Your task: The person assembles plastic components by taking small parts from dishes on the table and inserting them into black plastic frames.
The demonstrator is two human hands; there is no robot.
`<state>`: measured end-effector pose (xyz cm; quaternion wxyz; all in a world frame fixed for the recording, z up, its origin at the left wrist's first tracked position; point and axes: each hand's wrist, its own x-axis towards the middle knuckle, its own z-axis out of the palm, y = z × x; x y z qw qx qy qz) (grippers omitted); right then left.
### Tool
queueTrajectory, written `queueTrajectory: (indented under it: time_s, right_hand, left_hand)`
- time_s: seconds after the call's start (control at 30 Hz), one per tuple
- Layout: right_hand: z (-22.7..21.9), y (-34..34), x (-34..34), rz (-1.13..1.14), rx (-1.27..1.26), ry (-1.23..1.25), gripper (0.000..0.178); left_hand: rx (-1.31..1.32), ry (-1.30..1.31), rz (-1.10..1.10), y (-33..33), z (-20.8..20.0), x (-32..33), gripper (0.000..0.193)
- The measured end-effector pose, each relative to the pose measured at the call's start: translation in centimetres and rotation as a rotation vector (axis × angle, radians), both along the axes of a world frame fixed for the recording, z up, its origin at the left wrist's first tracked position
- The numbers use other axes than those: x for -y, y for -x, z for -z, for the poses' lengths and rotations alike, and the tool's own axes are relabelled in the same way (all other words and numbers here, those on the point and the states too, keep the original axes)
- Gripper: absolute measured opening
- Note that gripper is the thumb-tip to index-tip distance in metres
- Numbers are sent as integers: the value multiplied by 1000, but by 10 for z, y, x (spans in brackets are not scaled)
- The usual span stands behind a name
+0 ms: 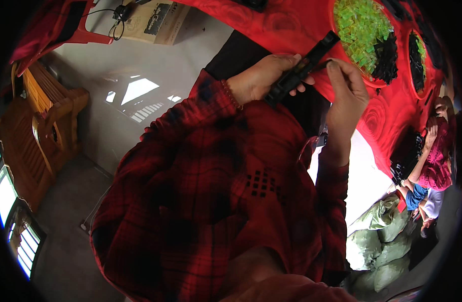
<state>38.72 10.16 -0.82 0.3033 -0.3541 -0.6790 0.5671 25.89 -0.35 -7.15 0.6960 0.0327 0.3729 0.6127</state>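
Note:
My left hand is wrapped round a long, narrow black plastic strip, held slantwise above my lap. Small openings or slots seem to run along its face. Beside the strip, my right hand is closed in a pinch, thumb against forefinger. Whatever lies between those fingertips is too small to make out. Just past the right hand, a red tray holds many small translucent yellow-green pieces and a heap of small black pieces.
A red cloth covers the table. A second red tray stands at the right, near other people. Pale sacks are piled at lower right. A wooden bench, a red chair and a cardboard box stand leftward.

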Motion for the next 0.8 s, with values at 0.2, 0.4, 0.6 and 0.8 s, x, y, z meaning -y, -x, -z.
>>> queueTrajectory:
  time_s: [0.2,0.4,0.6,0.8]
  right_hand:
    - [24,10,13,-16,6,58,10]
    - [29,15,15,-13,88,-170,8]
    - [38,14,14,-4,225,-400,5]
    - [43,16,13,-5,292,-512,5]
  left_hand:
    - [13,24,-28,0,5,-3,35]
    - [59,16,-44,-1,11,-1,34]
    - [50,-4,-47,-3,17,-2,34]
    - [83,-48,-39,-5,27,-3,34]
